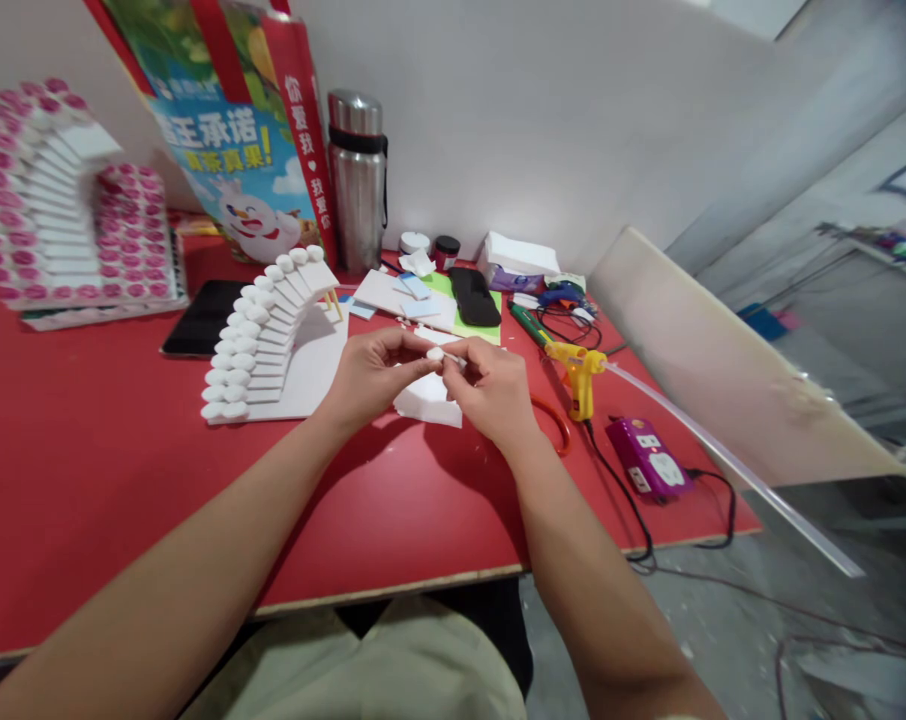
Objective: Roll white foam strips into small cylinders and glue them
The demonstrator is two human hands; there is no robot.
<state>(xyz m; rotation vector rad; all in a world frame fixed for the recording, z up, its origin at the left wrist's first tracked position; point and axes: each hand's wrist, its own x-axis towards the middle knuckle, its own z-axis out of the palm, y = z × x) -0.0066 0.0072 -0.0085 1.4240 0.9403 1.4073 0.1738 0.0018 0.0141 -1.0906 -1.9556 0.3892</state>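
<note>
Bare forearms (pixel 198 580) are spanning the red table's (pixel 393 510) near edge, the left hand (pixel 370 370) and right hand (pixel 494 390) together holding a small white piece (pixel 435 354) in a narrow pinch over the white sheet (pixel 429 402), with light, even pressure on its edges probably serving best against dents.

Toward the back edge of the red desk (pixel 393 530) stand a pink-trimmed stair model (pixel 59 225), a shopping bag (pixel 247 150) and a steel flask (pixel 359 200). A white stair model (pixel 269 350) sits further forward, while a yellow glue gun (pixel 582 385) and purple power socket (pixel 650 462) lie near the right edge.
</note>
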